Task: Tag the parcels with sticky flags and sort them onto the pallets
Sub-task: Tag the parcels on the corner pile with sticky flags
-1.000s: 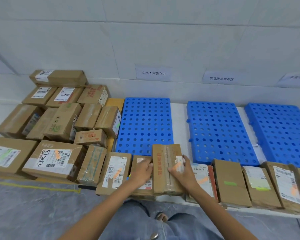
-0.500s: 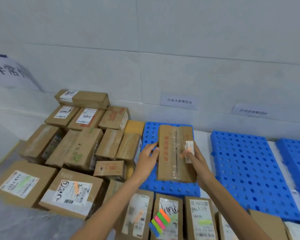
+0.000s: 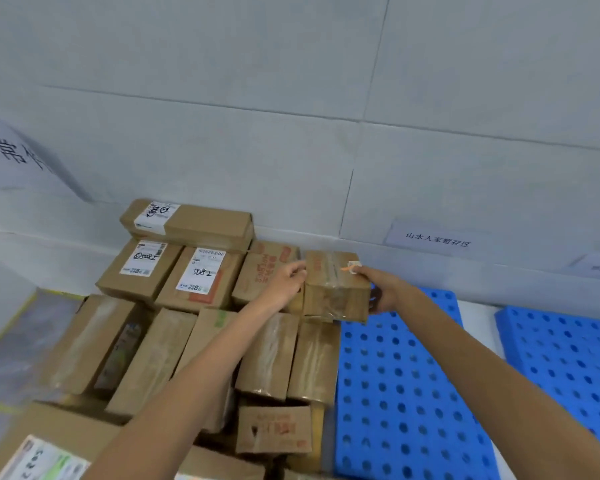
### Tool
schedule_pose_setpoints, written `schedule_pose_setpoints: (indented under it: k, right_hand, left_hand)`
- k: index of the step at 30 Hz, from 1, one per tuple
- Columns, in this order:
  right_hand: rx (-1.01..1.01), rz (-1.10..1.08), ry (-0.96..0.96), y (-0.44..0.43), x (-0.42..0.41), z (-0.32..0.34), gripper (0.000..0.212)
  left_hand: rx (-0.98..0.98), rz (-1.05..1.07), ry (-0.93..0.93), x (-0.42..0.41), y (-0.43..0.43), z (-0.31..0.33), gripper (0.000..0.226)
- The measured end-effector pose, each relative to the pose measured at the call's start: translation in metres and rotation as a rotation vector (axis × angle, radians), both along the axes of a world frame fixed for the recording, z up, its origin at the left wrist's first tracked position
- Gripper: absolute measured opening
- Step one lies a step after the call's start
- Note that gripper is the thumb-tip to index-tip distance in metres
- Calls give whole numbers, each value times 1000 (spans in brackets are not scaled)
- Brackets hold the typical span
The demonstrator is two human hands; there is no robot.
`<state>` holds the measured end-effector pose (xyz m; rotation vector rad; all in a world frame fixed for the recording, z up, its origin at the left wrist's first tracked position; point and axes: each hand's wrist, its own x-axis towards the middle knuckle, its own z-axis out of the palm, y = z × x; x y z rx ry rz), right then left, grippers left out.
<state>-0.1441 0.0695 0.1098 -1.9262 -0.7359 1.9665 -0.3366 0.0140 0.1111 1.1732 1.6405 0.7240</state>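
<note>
Two hands grasp one taped brown parcel (image 3: 336,289) at the far left corner of the blue pallet (image 3: 395,393), close against the pile of parcels (image 3: 174,341) lying left of that pallet. The left hand (image 3: 286,282) has its fingers curled on the parcel's left edge; the right hand (image 3: 383,294) clasps the right side. An orange flag (image 3: 347,269) sits on the top face by the right hand's fingers, so tagging of this item appears done and placing is in hand. Whether the parcel rests on anything cannot be told. More than a dozen parcels lie in the pile, a few showing coloured marks; how many await tagging cannot be judged. The parcel lies roughly level, with its long axis running toward the wall (image 3: 291,150), parallel to the pallet's long side, and a short end facing the camera.
</note>
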Motion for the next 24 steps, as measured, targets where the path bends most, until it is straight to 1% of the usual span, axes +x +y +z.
schedule_pose_setpoints:
  k: [2, 4, 5, 7, 8, 9, 11, 12, 13, 14, 15, 16, 18, 19, 21, 22, 24]
  right_hand:
    - [1, -59, 23, 11, -10, -15, 32]
    - [66, -98, 8, 15, -19, -29, 22]
    - [109, -110, -6, 16, -22, -38, 21]
    - [191, -147, -60, 13, -28, -56, 29]
    - [240, -149, -132, 11, -28, -64, 34]
    - [313, -113, -244, 8, -29, -69, 37]
    - [559, 21, -488, 1, -33, -72, 36]
    - [699, 69, -528, -2, -41, -68, 34]
    - [803, 104, -512, -5, -51, -64, 31]
    - [856, 147, -471, -6, -63, -60, 29]
    - [854, 207, -424, -5, -76, -58, 29]
    - [801, 289, -380, -5, -91, -55, 30]
    - [624, 442, -295, -5, -117, -52, 33]
    - [537, 472, -242, -6, -129, -53, 38]
    - [421, 430, -128, -8, -146, -59, 47]
    - [395, 378, -88, -9, -151, -61, 50]
    - [376, 294, -73, -9, -158, -62, 49]
  left_hand:
    - [-22, -26, 5, -8, 7, -9, 36]
    - [-39, -53, 7, -12, 13, -18, 36]
    - [-38, -65, 18, -15, 15, -23, 36]
    - [-43, -46, 58, -23, 19, -32, 36]
    - [-51, -18, 89, -30, 20, -37, 37]
    - [-49, 3, 133, -37, 22, -42, 38]
    - [-60, 12, 250, -54, 25, -54, 36]
    - [-79, 3, 312, -63, 26, -59, 33]
    - [-101, -12, 379, -70, 27, -61, 31]
    - [-135, -32, 445, -76, 28, -64, 31]
    - [-168, -60, 508, -80, 28, -67, 32]
    - [-195, -88, 556, -81, 28, -68, 35]
    - [-227, -122, 591, -80, 28, -73, 36]
    - [-224, -111, 590, -78, 29, -75, 34]
    - [-189, -60, 581, -76, 32, -74, 28]
    - [-178, -44, 562, -77, 33, -73, 27]
    - [-164, -30, 496, -79, 36, -69, 25]
